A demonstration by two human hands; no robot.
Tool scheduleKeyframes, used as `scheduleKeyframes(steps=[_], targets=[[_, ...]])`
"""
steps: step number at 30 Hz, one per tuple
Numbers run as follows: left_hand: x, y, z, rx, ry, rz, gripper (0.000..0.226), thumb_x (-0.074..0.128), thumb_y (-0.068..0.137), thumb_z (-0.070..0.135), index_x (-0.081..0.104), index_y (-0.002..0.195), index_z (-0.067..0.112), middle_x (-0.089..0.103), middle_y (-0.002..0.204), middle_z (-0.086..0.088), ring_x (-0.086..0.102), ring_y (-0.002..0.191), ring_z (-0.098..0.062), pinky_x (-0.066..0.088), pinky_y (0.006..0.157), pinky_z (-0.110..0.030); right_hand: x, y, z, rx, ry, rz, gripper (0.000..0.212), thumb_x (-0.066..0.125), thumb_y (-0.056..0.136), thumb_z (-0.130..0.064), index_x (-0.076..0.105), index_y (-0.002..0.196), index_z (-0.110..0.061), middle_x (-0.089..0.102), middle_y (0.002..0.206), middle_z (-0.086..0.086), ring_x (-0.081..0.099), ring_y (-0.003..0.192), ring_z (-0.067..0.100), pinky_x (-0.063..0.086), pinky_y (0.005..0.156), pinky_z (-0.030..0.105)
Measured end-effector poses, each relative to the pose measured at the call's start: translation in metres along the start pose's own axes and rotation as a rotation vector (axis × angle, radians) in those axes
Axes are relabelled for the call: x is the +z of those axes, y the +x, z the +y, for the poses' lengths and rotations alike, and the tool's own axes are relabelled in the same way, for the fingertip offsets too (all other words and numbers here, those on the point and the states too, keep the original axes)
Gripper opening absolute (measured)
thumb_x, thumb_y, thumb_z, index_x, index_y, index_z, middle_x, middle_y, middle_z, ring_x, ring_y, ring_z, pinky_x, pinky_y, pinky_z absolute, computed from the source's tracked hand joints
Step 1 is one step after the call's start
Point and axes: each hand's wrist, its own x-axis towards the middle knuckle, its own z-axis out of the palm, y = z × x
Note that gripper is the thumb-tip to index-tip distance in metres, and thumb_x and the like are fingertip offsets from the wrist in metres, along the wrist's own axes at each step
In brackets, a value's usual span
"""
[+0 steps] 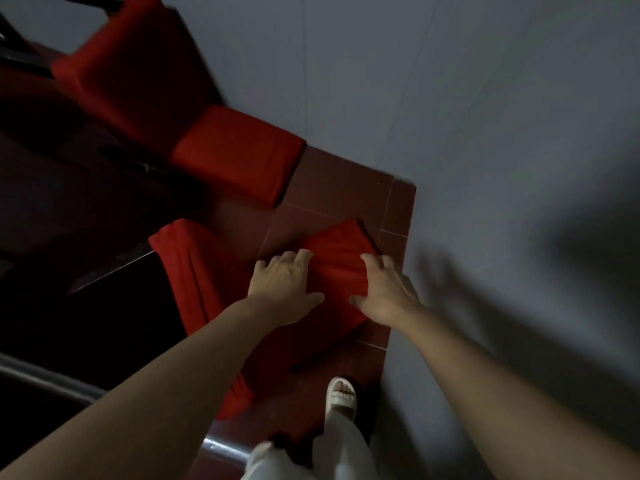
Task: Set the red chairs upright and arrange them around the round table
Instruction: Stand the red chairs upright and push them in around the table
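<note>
Your left hand (284, 289) and right hand (386, 292) both reach down onto the red fabric back of the nearest chair (332, 271), fingers spread and curling over its two sides with thumbs toward you. The picture is blurred, so I cannot tell whether you grip it firmly or only rest on it. This chair stands in the corner of the dark red tiled floor (332, 188), close against the grey wall (485, 133) on your right. More red cloth (194, 271) hangs at your left, by a dark surface that may be the table; its shape is not clear. A second red chair (239, 154) sits further along the wall. Your sandalled foot (341, 396) stands just below the chair. Lifting from here, the cover could slip under your fingers, the chair could scrape the wall, or a leg could land on your foot.
</note>
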Motion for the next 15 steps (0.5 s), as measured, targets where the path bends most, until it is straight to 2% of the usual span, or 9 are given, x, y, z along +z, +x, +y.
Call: scheduleKeyframes(steps=[6,15], targets=[[0.000,0.030,-0.003,-0.006,0.018,-0.041,0.074,0.058,0.087,0.052,0.024,0.145,0.021,0.042,0.141,-0.002,0.041,0.130,-0.020,0.028,0.111,-0.042,-0.009,0.023,0.011,0.035,0.015,-0.014,0.086,0.068,0.083,-0.042,0.016,0.149,-0.024,0.026,0.149,0.009,0.037,0.132,0.028,0.040,0.104,0.039],[-0.033,0.059,0.001,0.036,0.030,0.017,0.073,0.059,0.086,0.051,0.026,0.144,0.022,0.044,0.140,-0.001,0.042,0.129,-0.020,0.028,0.109,-0.041,-0.051,0.044,0.000,0.023,0.025,0.061,0.083,0.068,0.083,-0.042,0.019,0.147,-0.023,0.030,0.145,0.009,0.037,0.130,0.028,0.038,0.105,0.039]])
